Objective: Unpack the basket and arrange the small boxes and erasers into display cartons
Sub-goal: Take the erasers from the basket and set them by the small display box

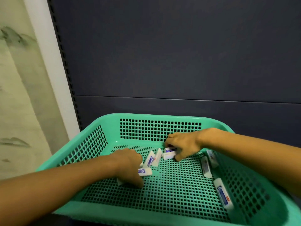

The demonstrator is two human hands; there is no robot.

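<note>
Inside basket (97, 141), erasers (169, 155) under left hand (130, 167) and right hand (184, 144)

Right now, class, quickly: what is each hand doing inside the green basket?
The left hand is curled, gripping a white eraser.
The right hand is curled, gripping two stacked erasers.

In the basket (154, 117), my left hand (128, 167) grips two erasers (145, 171) left of centre. Behind it to the right, my right hand (184, 144) holds a stacked pair (169, 153). Leaning erasers (152, 159) stand between my hands; three more (206, 167) lie along the right wall.
</note>
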